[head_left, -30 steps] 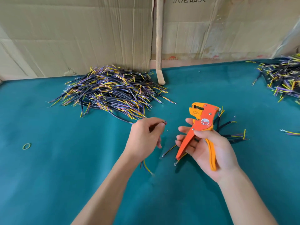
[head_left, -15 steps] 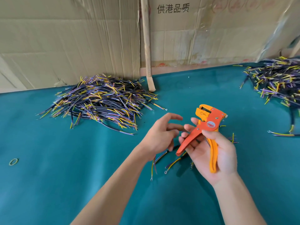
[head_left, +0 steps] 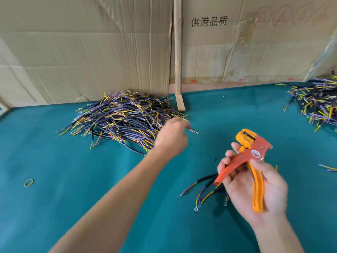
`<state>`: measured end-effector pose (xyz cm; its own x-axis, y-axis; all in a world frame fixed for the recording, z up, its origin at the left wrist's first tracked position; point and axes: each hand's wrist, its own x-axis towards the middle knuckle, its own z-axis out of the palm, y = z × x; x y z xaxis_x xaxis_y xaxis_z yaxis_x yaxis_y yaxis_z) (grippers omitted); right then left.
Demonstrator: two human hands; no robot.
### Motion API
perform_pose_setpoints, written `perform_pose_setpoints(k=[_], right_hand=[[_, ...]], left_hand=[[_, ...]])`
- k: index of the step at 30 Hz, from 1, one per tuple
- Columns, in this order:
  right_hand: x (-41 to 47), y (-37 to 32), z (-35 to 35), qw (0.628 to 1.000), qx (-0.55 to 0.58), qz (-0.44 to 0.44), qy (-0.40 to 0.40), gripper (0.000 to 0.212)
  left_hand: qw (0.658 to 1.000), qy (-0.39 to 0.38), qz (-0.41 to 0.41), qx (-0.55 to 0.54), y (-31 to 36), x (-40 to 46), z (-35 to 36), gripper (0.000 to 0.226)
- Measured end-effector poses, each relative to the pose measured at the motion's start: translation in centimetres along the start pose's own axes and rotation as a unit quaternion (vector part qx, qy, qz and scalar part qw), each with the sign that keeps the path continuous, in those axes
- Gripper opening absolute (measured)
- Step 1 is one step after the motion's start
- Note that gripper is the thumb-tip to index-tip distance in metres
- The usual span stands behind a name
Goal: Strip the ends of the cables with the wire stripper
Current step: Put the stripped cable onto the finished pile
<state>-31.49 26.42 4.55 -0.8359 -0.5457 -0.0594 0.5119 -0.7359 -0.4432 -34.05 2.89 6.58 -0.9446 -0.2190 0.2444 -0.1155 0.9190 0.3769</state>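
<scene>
The right hand (head_left: pixel 255 183) grips the stripper (head_left: pixel 249 161). The left hand (head_left: pixel 171 137) reaches over the cable pile (head_left: pixel 118 121); its blurred fingers' state cannot be told.

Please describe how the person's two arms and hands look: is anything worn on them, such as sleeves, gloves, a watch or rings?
Both forearms are bare as far as the frame shows. The left hand and right hand wear no gloves. No watch, bracelet or ring is visible on either.
</scene>
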Motion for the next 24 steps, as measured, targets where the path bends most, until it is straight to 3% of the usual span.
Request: perform_pose_setpoints(k=[2,4,7,12,15,17,20,24], right_hand=[[0.0,0.5,0.4,1.0,-0.013,0.019,0.001,0.064],[-0.1,1.0,0.6,0.999,-0.027,0.033,0.002,0.062],[-0.2,1.4,0.9,0.998,-0.039,0.046,0.001,0.059],[-0.3,1.2,1.0,0.998,-0.044,0.041,0.01,0.055],[-0.4,1.0,1.4,0.997,-0.045,0.056,0.002,0.071],[-0.5,1.2,1.7,0.997,-0.047,0.068,-0.009,0.085],[-0.8,1.8,2.3,0.99,-0.052,0.109,-0.068,0.08],[-1.2,3.4,2.7,0.975,-0.103,0.169,-0.098,0.074]], left_hand=[[0.991,-0.018,-0.006,0.133,-3.0,1.2,-0.4,0.044],[0.971,-0.05,0.026,0.231,-4.5,2.2,-0.4,0.034],[0.963,-0.037,0.055,0.26,-4.5,3.2,-0.3,0.017],[0.967,-0.013,0.081,0.242,-3.8,3.1,-0.9,0.015],[0.991,0.096,0.08,0.041,-1.4,2.0,-2.8,0.012],[0.978,0.15,0.064,-0.126,1.0,0.4,-4.3,0.004],[0.94,0.141,0.001,-0.311,3.3,-1.9,-6.2,0.01],[0.851,0.115,-0.106,-0.501,3.1,-4.5,-7.5,0.007]])
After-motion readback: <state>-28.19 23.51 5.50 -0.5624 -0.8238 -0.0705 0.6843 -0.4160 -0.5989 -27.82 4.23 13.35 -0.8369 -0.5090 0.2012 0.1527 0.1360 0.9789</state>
